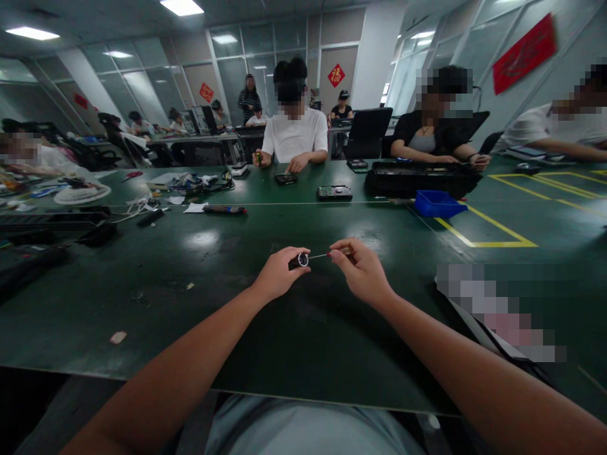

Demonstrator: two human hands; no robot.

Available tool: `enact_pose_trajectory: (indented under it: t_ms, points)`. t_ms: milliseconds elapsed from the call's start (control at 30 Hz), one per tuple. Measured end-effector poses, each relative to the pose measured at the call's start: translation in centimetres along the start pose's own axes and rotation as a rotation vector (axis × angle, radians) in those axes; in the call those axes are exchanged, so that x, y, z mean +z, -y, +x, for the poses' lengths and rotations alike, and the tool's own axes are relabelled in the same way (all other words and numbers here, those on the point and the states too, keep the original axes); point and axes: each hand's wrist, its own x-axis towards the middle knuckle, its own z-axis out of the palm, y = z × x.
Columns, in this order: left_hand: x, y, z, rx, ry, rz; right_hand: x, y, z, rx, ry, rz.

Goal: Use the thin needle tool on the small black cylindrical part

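Over the green table [180,328], my left hand [275,275] grips a short black cylinder [299,260] with a silver-rimmed round end; its exact kind cannot be made out. My right hand [363,272] is closed around the handle of a screwdriver [320,256]. The thin metal shaft points left, its tip at the rim of the cylinder; whether they touch I cannot tell. Most of the screwdriver's handle is hidden by my fingers.
Farther off lie a pen-like tool [225,210], a hard drive [334,192] and a blue bin [439,204]. Cables and parts clutter the left, near a white round fan guard [81,194]. Papers [493,316] lie right. Across the table a person [294,136] handles another drive.
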Motion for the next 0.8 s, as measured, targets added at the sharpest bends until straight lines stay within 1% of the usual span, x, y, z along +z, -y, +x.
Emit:
enact_pose_trajectory:
  t_ms: [100, 200, 367, 600, 700, 800]
  points:
    - [0.04, 0.05, -0.01, -0.005, 0.001, 0.005, -0.10, 0.26, -0.09, -0.032, 0.033, -0.009]
    - [0.07, 0.04, -0.02, 0.003, 0.006, 0.006, -0.17, 0.56, -0.14, -0.012, 0.064, -0.024]
    - [0.01, 0.08, -0.03, 0.020, 0.007, 0.005, -0.09, 0.52, -0.21, 0.022, 0.041, -0.061]
    - [0.00, 0.42, 0.11, 0.009, -0.015, 0.019, -0.06, 0.18, -0.24, -0.044, 0.072, 0.007]
    - [0.14, 0.49, 0.09, 0.026, -0.006, 0.017, 0.12, -0.09, -0.20, -0.031, 0.029, -0.028]
    - [0.20, 0.47, 0.07, 0.041, -0.015, 0.012, 0.30, -0.36, -0.10, 0.004, -0.039, 0.036]
